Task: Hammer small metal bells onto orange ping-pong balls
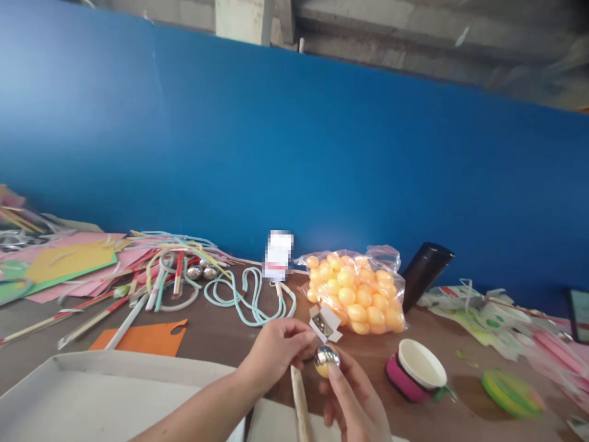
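Observation:
Between the thumb and fingers of my right hand (pixel 352 399) is a shiny silver ball (pixel 326 361). My left hand (pixel 280 345) comes in from the left, its fingers pinched together close to the ball; what they hold, if anything, is hidden. Just beyond the fingers sits a small white box (pixel 324 323) with its flaps up and small metallic bits inside. Under my hands a pale wooden stick (pixel 300 405) lies partly over a light sheet or board.
A clear bag of orange balls (pixel 354 291) lies behind the box. On the right stand a black cylinder (pixel 426 273) and a cream-and-magenta cup (pixel 416 371), near a green-yellow lid (pixel 513 393). Leftward are a white tray (pixel 105 393), a blue lanyard (pixel 251 307), silver balls (pixel 202 270) and sticks.

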